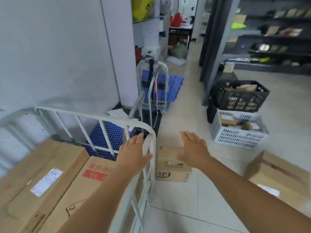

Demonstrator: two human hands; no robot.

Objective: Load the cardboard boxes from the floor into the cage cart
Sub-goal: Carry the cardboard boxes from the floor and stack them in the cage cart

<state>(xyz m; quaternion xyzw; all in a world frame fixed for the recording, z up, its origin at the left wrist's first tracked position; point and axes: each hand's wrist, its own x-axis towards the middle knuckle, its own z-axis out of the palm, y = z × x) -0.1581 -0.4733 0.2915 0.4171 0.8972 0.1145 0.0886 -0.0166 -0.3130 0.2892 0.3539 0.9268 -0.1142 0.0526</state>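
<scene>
- Our left hand (134,153) is released, fingers straight, held over the corner of the cage cart (149,148); its thumb lies against the cart's white upright rail, gripping nothing.
- Our right hand (193,148) is also released, palm down and fingers straight, hovering above the SF-marked cardboard box (170,169) without touching it, as far as we can tell.
- That box sits on the floor (178,199) between our two hands, just outside the cart's corner rail.
- Below and left of our left hand, inside the cart, lie a red-printed cardboard box (87,175) and, beside it, a long labelled cardboard box (42,174).
- Right of our right hand, another large cardboard box (282,175) rests on the floor.
- Beyond our right hand stand a white plastic crate (235,132) and a black plastic crate (240,96), both holding parcels.
- Ahead of our left hand a folding hand truck (151,91) stands.
</scene>
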